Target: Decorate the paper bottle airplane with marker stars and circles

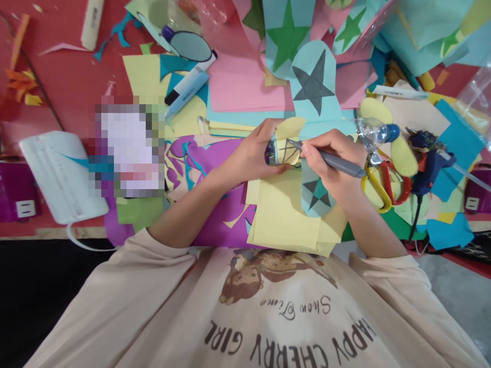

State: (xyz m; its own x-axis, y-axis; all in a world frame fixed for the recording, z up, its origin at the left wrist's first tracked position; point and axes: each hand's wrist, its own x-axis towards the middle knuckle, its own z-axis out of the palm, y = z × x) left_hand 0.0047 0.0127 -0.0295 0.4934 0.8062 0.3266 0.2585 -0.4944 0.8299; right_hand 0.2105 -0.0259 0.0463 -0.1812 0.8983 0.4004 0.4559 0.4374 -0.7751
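Observation:
My left hand is closed round a small craft piece, a clear bottle body with a pale yellow paper wing that bears drawn lines. My right hand grips a grey pen whose tip touches that yellow wing. Under my right hand lies a light-blue cutout with a dark star on a stack of yellow paper sheets. Both hands are over the middle of the red table.
Scissors with yellow and red handles and a blue glue gun lie right of my hand. Markers, star cutouts, pink paper and purple paper cover the table. A white pad sits at the left.

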